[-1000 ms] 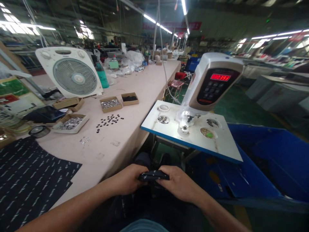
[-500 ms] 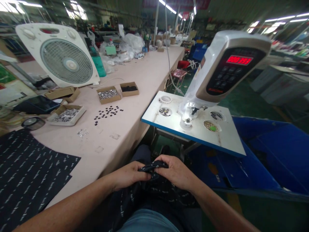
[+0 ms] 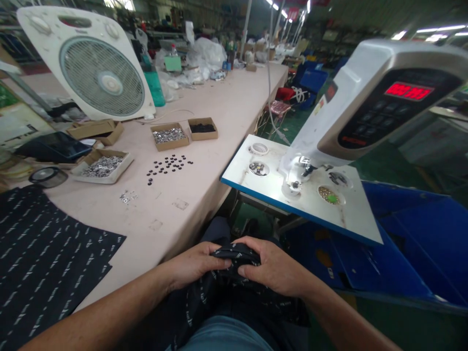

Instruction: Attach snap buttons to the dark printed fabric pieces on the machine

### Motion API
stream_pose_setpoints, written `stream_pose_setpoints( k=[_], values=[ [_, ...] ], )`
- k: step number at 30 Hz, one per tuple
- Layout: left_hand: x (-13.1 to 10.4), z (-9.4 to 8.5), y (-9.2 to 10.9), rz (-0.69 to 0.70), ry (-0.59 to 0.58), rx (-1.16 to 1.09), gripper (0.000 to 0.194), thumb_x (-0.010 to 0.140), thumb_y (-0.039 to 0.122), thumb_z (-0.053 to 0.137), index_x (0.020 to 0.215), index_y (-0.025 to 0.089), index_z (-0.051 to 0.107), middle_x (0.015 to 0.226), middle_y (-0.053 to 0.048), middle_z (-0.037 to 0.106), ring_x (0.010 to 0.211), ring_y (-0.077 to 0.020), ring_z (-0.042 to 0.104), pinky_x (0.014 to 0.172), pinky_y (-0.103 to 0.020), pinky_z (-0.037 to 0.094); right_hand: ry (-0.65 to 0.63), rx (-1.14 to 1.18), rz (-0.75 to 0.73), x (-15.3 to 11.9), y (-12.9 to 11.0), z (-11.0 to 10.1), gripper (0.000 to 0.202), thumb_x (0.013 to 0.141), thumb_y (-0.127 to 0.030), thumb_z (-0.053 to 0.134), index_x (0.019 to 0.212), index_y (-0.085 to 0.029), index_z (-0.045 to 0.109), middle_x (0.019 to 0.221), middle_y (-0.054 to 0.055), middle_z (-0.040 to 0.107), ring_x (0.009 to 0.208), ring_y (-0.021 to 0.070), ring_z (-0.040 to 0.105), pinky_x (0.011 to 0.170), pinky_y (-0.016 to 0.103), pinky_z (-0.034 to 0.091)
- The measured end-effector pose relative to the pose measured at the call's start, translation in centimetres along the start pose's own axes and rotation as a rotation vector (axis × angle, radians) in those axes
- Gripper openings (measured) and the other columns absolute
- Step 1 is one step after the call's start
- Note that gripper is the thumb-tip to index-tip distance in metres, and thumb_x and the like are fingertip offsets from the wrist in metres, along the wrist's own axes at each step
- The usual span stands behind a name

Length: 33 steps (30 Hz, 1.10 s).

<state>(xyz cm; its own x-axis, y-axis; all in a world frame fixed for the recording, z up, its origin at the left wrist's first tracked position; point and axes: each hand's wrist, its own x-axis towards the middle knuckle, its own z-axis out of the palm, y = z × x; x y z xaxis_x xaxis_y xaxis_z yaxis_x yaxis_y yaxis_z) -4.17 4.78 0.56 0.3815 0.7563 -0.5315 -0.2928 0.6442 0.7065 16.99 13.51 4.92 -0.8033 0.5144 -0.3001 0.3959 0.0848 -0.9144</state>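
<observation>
Fabric [image 3: 239,251] in hands [image 3: 192,265] [image 3: 274,265], long pale table [image 3: 223,112], workshop lights [image 3: 440,29]

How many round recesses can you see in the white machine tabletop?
4: back-left recess, front-left recess, back-right recess and front-right recess. The machine may hide others.

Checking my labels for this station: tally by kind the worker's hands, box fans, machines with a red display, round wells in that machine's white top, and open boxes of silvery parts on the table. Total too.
Left hand and right hand, on dark printed fabric: 2
Box fan: 1
Machine with red display: 1
Round wells in white top: 4
Open boxes of silvery parts: 2
Total: 10
</observation>
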Motion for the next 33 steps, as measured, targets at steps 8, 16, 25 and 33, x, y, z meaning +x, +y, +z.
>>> stream_pose_setpoints(
  k=[8,16,25,33],
  values=[
    [-0.1,-1.0,-0.3,-0.065,0.045,-0.189,0.032,0.066,0.037,0.09,0.08,0.012,0.076,0.074,-0.002,0.073,0.064,-0.0086,0.061,0.063,-0.017,0.043,0.025,-0.024,0.078,1.2,-0.2,0.4,0.045,0.079,-0.012,0.064,0.122,-0.024,0.065,0.108,-0.001,0.074,0.098,0.0194,0.068,0.087,0.029,0.049],
    [-0.1,-1.9,-0.1,-0.024,-0.023,-0.17,0.028,0.067,0.033,0.087,0.085,0.012,0.078,0.078,-0.004,0.076,0.067,-0.0107,0.064,0.069,-0.019,0.046,0.05,-0.163,0.118,2.3,-1.3,0.6,0.047,0.077,-0.012,0.065,0.122,-0.026,0.066,0.101,-0.003,0.074,0.09,0.0174,0.067,0.079,0.027,0.048],
    [0.2,-1.9,-0.4,0.055,0.01,-0.148,0.032,0.063,0.028,0.084,0.089,0.01,0.078,0.074,-0.004,0.071,0.066,-0.0134,0.059,0.07,-0.024,0.045,0.021,-0.166,0.123,3.5,-2.2,0.1,0.047,0.078,-0.014,0.064,0.123,-0.028,0.066,0.107,-0.002,0.074,0.094,0.0197,0.068,0.084,0.028,0.05],
    [2.2,-2.0,-1.6,0.199,0.087,-0.118,0.02,0.057,0.025,0.081,0.064,0.013,0.067,0.06,0.005,0.053,0.058,-0.0082,0.042,0.059,-0.022,0.031,-0.069,-0.272,0.108,6.2,-4.5,-2.6,0.055,0.073,-0.021,0.072,0.127,-0.03,0.068,0.121,0.003,0.073,0.112,0.0268,0.066,0.1,0.036,0.05]
  ],
)
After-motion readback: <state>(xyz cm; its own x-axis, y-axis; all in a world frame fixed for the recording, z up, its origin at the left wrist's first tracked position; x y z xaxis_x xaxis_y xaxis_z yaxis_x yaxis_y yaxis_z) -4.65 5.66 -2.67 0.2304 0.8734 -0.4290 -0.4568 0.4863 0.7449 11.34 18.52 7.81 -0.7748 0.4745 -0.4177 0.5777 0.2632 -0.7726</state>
